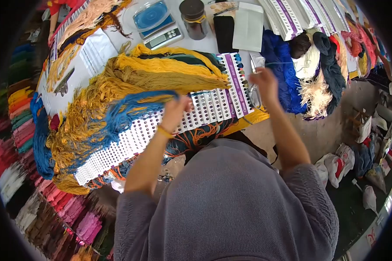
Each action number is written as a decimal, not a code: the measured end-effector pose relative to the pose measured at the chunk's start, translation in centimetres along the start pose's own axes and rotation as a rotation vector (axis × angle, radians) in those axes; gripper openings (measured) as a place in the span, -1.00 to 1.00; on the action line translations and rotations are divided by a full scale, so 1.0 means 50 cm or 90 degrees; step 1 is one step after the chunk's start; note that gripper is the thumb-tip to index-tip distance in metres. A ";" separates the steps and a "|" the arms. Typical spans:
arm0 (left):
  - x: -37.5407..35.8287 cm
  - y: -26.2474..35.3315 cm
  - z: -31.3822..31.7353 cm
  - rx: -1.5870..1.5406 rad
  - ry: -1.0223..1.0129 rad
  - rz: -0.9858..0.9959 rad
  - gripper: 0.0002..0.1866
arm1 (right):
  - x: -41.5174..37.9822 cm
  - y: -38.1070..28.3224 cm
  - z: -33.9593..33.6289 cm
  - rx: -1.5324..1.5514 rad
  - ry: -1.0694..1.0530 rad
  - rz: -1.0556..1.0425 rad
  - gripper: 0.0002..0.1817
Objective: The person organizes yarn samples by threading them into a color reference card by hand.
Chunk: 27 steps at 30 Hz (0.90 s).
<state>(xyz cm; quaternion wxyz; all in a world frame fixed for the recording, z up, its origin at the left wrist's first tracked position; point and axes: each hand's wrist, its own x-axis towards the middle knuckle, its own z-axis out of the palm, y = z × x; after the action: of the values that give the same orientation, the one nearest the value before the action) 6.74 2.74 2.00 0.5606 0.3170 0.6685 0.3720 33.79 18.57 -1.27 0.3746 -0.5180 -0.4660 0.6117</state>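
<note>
My left hand [176,114], with a yellow band at its wrist, is closed at the end of a blue thread bundle [130,106]. The bundle lies over mustard-gold thread [87,117] and white punched cards [139,135]. To the right my right hand [264,83] is raised, blurred, with its fingers bent near the thumb; whether it holds a strand cannot be made out. Below and left of it is a card with a purple stripe [235,82] and colored thread along its edge. Scissors [254,93] lie beside that card, partly under my right hand.
Farther back are a digital scale [163,39], a dark lidded jar [193,19], a black phone-like object [224,34] and a white pouch [248,27]. Dark blue thread [281,71] and more punched cards [283,17] lie at the right. Part of another person [54,13] shows at upper left.
</note>
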 end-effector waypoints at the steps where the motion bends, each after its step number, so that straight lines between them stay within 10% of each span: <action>1: 0.013 -0.006 0.063 -0.134 -0.020 -0.045 -0.62 | -0.014 0.051 0.029 -0.178 -0.010 0.033 -0.85; 5: 0.069 -0.033 0.169 -0.085 -0.031 -0.221 -0.60 | -0.063 0.090 0.082 -0.278 -0.145 0.044 -0.82; 27: 0.098 -0.021 0.182 -0.110 0.078 -0.083 -0.90 | -0.053 0.106 0.091 -0.288 -0.160 -0.020 -0.87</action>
<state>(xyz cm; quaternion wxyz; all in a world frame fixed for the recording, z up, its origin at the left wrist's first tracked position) 14.85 7.61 -2.29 0.5670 0.2005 0.6860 0.4096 29.93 13.73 -5.49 0.1980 -0.5015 -0.6415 0.5457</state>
